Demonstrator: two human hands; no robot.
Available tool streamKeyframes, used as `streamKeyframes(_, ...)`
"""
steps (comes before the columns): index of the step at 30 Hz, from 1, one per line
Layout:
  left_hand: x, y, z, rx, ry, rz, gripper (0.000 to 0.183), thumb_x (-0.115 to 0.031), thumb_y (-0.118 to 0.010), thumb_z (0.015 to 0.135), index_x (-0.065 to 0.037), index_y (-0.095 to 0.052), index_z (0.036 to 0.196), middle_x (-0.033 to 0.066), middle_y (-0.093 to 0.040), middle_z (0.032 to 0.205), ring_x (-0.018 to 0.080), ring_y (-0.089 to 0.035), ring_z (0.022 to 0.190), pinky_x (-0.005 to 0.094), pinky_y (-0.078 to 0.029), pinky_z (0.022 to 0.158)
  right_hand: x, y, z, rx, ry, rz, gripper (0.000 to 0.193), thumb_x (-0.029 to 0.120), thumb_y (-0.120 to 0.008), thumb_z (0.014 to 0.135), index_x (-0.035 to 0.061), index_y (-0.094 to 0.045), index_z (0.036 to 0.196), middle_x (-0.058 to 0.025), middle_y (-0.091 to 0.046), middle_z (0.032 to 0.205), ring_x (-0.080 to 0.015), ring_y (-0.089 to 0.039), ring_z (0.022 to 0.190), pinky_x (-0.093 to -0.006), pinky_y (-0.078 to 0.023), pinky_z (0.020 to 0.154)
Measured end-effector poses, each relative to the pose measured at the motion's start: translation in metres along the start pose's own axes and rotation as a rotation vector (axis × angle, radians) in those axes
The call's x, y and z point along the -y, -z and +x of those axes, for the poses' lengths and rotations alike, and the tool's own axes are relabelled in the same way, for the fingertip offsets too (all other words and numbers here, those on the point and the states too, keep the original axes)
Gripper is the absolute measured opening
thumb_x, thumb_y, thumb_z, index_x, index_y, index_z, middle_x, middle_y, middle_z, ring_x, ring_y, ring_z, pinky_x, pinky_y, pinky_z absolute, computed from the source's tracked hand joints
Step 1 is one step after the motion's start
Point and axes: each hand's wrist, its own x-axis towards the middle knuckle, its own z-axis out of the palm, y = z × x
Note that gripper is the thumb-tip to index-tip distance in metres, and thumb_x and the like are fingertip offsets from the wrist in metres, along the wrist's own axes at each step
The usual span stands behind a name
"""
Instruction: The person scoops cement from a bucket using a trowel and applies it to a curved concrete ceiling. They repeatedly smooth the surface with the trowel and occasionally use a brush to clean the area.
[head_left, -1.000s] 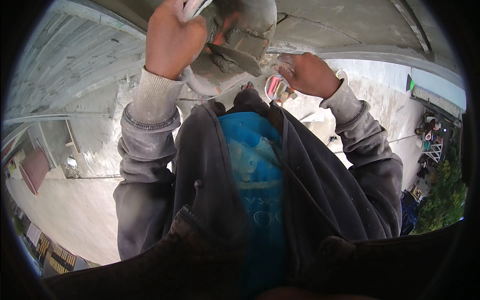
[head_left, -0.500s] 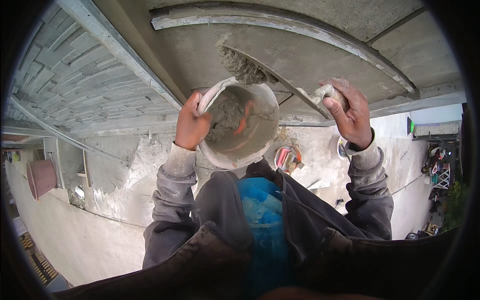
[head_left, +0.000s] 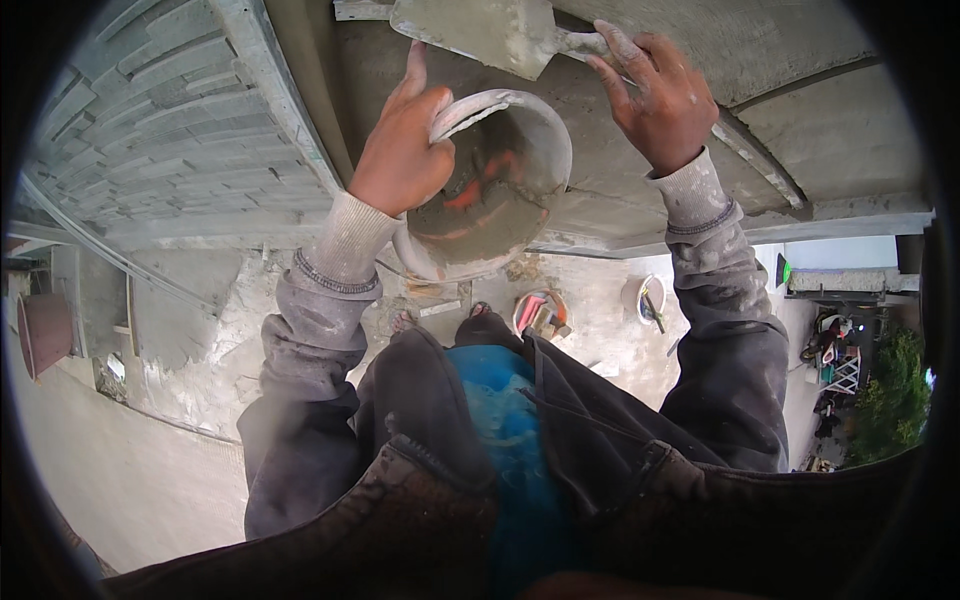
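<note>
My left hand [head_left: 405, 150] grips the rim of a whitish bucket [head_left: 550, 140], its index finger stretched toward the trowel blade. Grey wet mortar [head_left: 470, 225] lies inside the bucket, with an orange-red patch showing. In my right hand [head_left: 660, 100] is the handle of a trowel [head_left: 490, 32], raised beyond the bucket's far rim. The broad blade points left and has grey mortar smeared over it. Fingers of my right hand close round the handle from above.
A grey wall with a raised curved strip [head_left: 760, 160] stands ahead, beside stone-textured cladding [head_left: 160, 140] at the left. On the floor below are a small bucket of tools [head_left: 545, 318] and a white bucket [head_left: 645, 298]. A reddish-brown tub [head_left: 45, 335] sits far left.
The trowel has moved up and left, its blade now flat to view and the mortar heap gone from it. My left hand has risen with the bucket, its index finger now extended.
</note>
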Motion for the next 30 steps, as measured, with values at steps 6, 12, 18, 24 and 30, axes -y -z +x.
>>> streamKeyframes(6, 0.005, -0.002, 0.009, -0.010, -0.056, 0.133, 0.034, 0.001, -0.054, 0.074, 0.004, -0.058, 0.107, 0.0362, -0.023, 0.155, 0.0496, -0.038, 0.135, 0.0449, -0.037, 0.109, 0.009, -0.011, -0.023, -0.022, -0.033, -0.101, 0.046, 0.035, -0.084, 0.076, 0.0312, -0.072, 0.121, 0.0032, -0.067, 0.091, -0.0117, -0.065, 0.070, -0.0266, -0.049, 0.057)
streamKeyframes(12, 0.010, 0.003, 0.017, 0.061, 0.031, 0.175, 0.043, 0.002, -0.057, 0.076, 0.004, -0.059, 0.119, 0.0333, -0.027, 0.154, 0.0472, -0.029, 0.143, 0.0456, -0.035, 0.115, 0.007, -0.013, -0.025, -0.011, -0.011, -0.087, 0.042, 0.037, -0.080, 0.078, 0.0323, -0.071, 0.119, 0.0066, -0.062, 0.088, -0.0118, -0.063, 0.073, -0.0286, -0.046, 0.053)
streamKeyframes(18, 0.012, 0.007, 0.025, 0.061, -0.028, 0.285, 0.040, 0.000, -0.055, 0.075, 0.005, -0.059, 0.115, 0.0302, -0.026, 0.156, 0.0494, -0.018, 0.147, 0.0526, -0.030, 0.116, 0.000, 0.000, -0.015, 0.141, -0.049, -0.020, 0.041, 0.034, -0.082, 0.079, 0.0288, -0.073, 0.118, 0.0037, -0.068, 0.092, -0.0158, -0.067, 0.072, -0.0294, -0.054, 0.061)
streamKeyframes(24, 0.013, 0.005, 0.031, 0.089, -0.076, 0.470, 0.038, -0.001, -0.053, 0.071, 0.004, -0.060, 0.107, 0.0303, -0.026, 0.156, 0.0488, -0.005, 0.149, 0.0667, -0.012, 0.117, -0.005, 0.006, 0.003, 0.253, -0.062, -0.015, 0.033, 0.037, -0.076, 0.085, 0.0245, -0.073, 0.116, 0.0030, -0.070, 0.096, -0.0209, -0.070, 0.072, -0.0311, -0.056, 0.059)
streamKeyframes(30, 0.024, -0.002, 0.032, 0.064, -0.122, 0.522, 0.037, -0.002, -0.054, 0.069, 0.004, -0.061, 0.104, 0.0303, -0.025, 0.156, 0.0478, -0.005, 0.150, 0.0691, -0.005, 0.116, -0.001, 0.025, 0.037, 0.453, -0.131, 0.155, 0.029, 0.028, -0.069, 0.088, 0.0105, -0.071, 0.111, -0.0101, -0.072, 0.101, -0.0331, -0.069, 0.084, -0.0418, -0.057, 0.069)
